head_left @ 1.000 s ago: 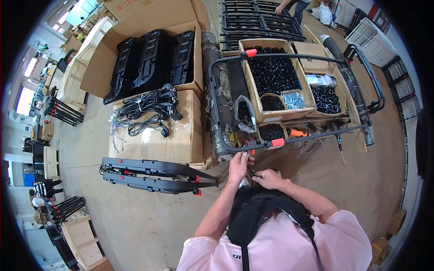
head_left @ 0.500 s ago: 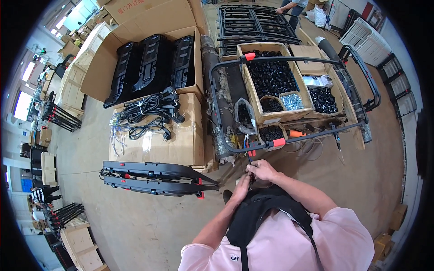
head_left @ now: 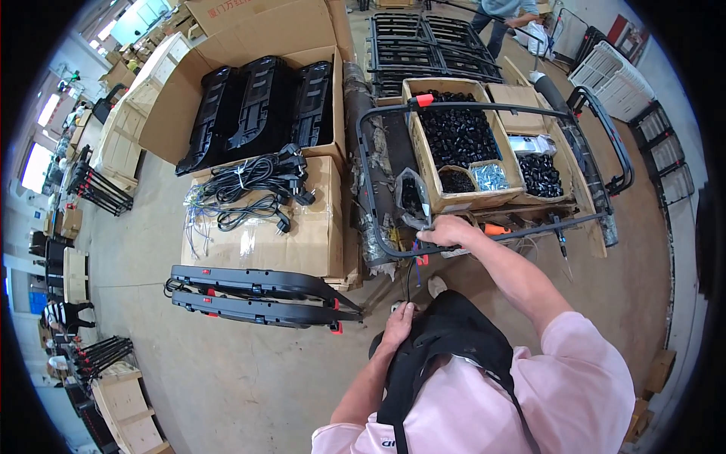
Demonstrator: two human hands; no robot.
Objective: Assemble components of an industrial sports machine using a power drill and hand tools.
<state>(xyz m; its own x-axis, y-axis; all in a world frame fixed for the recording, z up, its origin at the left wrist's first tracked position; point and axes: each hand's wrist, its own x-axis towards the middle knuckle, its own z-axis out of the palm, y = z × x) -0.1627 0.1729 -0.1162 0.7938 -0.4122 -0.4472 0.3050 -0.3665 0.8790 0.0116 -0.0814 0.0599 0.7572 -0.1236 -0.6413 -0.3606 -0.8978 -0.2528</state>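
Observation:
A thin black cable [head_left: 410, 281] runs from the near bar of a black tubular frame [head_left: 366, 181] down to my left hand [head_left: 399, 325], whose fingers are closed on it. Over that near bar reaches my right hand [head_left: 451, 231]. Its fingers are bent together beside a clear plastic bag [head_left: 412, 198] of small dark parts, and what they hold is hidden. Blue and red bits hang at the bar just below these fingers. The frame lies across a wooden tray [head_left: 451, 200] holding black plastic parts [head_left: 461, 132] and silver screws [head_left: 490, 177].
To the left, bundled black power cables [head_left: 257, 185] lie on a cardboard box [head_left: 314, 246], before an open carton [head_left: 162, 125] of black moulded parts. Two black light bars [head_left: 253, 299] stand nearer me. An orange-handled tool [head_left: 496, 229] lies behind the bar. Another person [head_left: 503, 19] stands at the back.
My right hand has left my left hand and moved forward over the frame's near bar. My left hand has drawn slightly back, with the cable visible above it. The person at the back has shifted.

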